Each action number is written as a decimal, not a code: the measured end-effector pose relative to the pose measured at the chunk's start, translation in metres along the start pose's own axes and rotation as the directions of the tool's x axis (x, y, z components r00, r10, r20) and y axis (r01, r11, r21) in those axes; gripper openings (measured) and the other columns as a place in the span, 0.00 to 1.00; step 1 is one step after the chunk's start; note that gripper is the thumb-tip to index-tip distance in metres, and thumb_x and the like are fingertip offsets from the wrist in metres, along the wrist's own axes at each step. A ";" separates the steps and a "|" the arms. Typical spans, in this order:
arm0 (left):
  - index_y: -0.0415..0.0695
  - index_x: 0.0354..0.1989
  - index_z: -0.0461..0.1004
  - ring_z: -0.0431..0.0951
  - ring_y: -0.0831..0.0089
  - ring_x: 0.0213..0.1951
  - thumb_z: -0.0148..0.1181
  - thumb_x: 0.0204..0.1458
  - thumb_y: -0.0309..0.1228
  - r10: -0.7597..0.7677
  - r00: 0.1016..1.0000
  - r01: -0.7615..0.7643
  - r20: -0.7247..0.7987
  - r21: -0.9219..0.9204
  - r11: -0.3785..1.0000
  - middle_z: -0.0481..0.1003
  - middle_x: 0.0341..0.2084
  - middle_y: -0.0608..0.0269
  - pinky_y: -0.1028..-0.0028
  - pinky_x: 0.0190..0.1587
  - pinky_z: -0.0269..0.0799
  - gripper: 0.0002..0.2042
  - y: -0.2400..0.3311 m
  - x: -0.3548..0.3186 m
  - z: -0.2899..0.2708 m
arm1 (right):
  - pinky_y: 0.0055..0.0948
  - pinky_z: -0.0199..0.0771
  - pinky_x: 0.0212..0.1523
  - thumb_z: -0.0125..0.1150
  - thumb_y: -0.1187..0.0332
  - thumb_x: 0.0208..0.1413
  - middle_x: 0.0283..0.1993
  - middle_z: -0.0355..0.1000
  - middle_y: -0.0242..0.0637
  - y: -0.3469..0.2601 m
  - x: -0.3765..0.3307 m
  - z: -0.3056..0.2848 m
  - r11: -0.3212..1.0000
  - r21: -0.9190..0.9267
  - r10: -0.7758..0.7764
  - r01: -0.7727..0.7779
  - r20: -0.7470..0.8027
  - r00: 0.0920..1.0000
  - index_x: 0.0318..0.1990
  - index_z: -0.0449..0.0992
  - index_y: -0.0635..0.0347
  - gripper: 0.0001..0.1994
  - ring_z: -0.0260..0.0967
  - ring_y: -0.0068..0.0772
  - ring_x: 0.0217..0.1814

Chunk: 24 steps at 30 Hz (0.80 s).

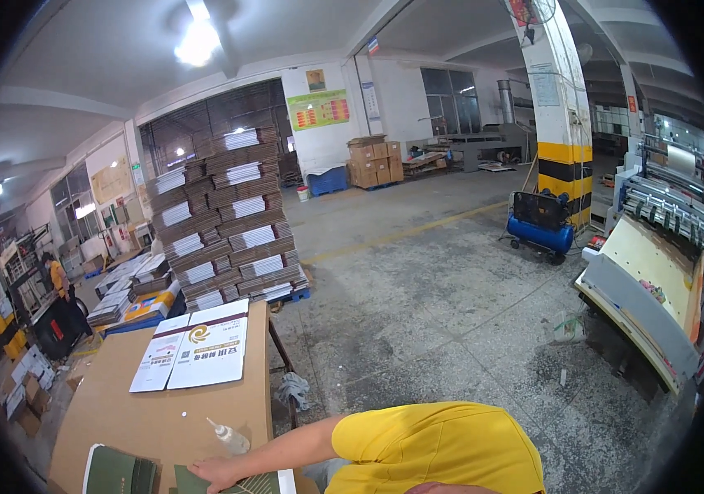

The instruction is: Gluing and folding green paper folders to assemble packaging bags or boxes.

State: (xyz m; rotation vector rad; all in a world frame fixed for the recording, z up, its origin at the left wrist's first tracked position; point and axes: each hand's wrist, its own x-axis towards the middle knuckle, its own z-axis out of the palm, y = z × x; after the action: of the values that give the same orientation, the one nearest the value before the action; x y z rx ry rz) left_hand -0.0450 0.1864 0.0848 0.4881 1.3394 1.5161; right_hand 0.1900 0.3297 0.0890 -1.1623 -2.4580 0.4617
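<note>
My right hand (217, 472) reaches in from the right across a brown cardboard-topped table (130, 418) and rests on a dark green sheet with pale lines (258, 484). Its fingers look extended and flat on that sheet, though the lower edge cuts off part of the view. Just beyond the wrist, a white squeeze bottle with a pointed nozzle (233, 440) leans at a tilt. To the left of the hand are several dark green folded covers or boxes (113, 472). My left hand is out of the picture.
Flat white printed carton board (208, 350) lies at the table's far end. Behind it rises a tall stack of bundled cardboard (228, 210) on a blue pallet. A grey rag (293, 390) hangs by the table's right edge. Farther right stand a blue compressor (540, 233) and a machine (644, 280).
</note>
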 end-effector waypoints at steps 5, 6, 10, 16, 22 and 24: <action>0.29 0.47 0.65 0.70 0.56 0.44 0.48 0.55 0.28 0.211 0.970 -0.191 -0.118 0.163 0.968 0.67 0.45 0.44 0.56 0.46 0.68 0.15 -0.025 0.021 -0.032 | 0.46 0.65 0.54 0.72 0.61 0.33 0.53 0.61 0.56 -0.021 0.003 0.023 1.000 0.018 0.021 -0.021 -0.032 0.999 0.61 0.48 0.75 0.49 0.62 0.54 0.55; 0.29 0.48 0.64 0.70 0.56 0.44 0.47 0.56 0.28 0.278 0.949 -0.243 -0.151 0.219 0.945 0.66 0.47 0.42 0.56 0.47 0.68 0.16 -0.037 0.031 -0.041 | 0.46 0.65 0.54 0.72 0.61 0.33 0.53 0.61 0.56 -0.014 0.003 0.030 0.999 0.023 0.023 -0.022 -0.038 0.999 0.61 0.48 0.75 0.49 0.62 0.54 0.55; 0.31 0.56 0.59 0.69 0.53 0.47 0.45 0.59 0.32 0.739 0.672 -0.492 -0.038 0.723 0.485 0.64 0.52 0.36 0.57 0.49 0.67 0.20 -0.124 0.154 -0.135 | 0.46 0.64 0.55 0.71 0.56 0.32 0.57 0.59 0.54 -0.023 -0.016 0.026 0.979 0.072 0.192 -0.190 -0.024 0.981 0.63 0.47 0.70 0.52 0.61 0.54 0.57; 0.31 0.59 0.58 0.65 0.56 0.55 0.53 0.56 0.40 0.263 0.945 -0.145 -0.193 0.471 0.870 0.64 0.54 0.40 0.62 0.56 0.62 0.28 -0.033 -0.023 -0.038 | 0.48 0.65 0.55 0.70 0.52 0.33 0.57 0.60 0.56 -0.025 -0.044 0.023 0.914 0.156 0.330 -0.374 0.247 0.911 0.62 0.52 0.68 0.49 0.59 0.56 0.59; 0.28 0.52 0.65 0.72 0.64 0.47 0.54 0.54 0.38 0.213 0.973 -0.140 -0.092 0.498 0.856 0.72 0.47 0.47 0.68 0.49 0.66 0.24 -0.029 -0.076 -0.024 | 0.51 0.55 0.63 0.68 0.48 0.40 0.61 0.56 0.58 -0.009 -0.040 0.032 0.939 0.003 0.340 -0.344 0.154 0.928 0.63 0.47 0.68 0.50 0.52 0.59 0.64; 0.31 0.44 0.69 0.73 0.69 0.39 0.55 0.54 0.34 0.193 0.967 -0.108 -0.168 0.418 0.902 0.74 0.37 0.56 0.72 0.42 0.68 0.16 -0.063 -0.046 -0.050 | 0.52 0.56 0.61 0.65 0.44 0.42 0.59 0.59 0.55 -0.011 -0.037 0.014 0.919 0.010 0.380 -0.394 0.242 0.893 0.64 0.49 0.63 0.47 0.55 0.54 0.62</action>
State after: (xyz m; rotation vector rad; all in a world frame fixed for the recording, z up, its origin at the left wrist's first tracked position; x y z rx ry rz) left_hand -0.0411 0.1142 0.0273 0.7260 1.8328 1.4419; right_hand 0.1980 0.2924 0.0742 -1.6673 -2.3778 0.8235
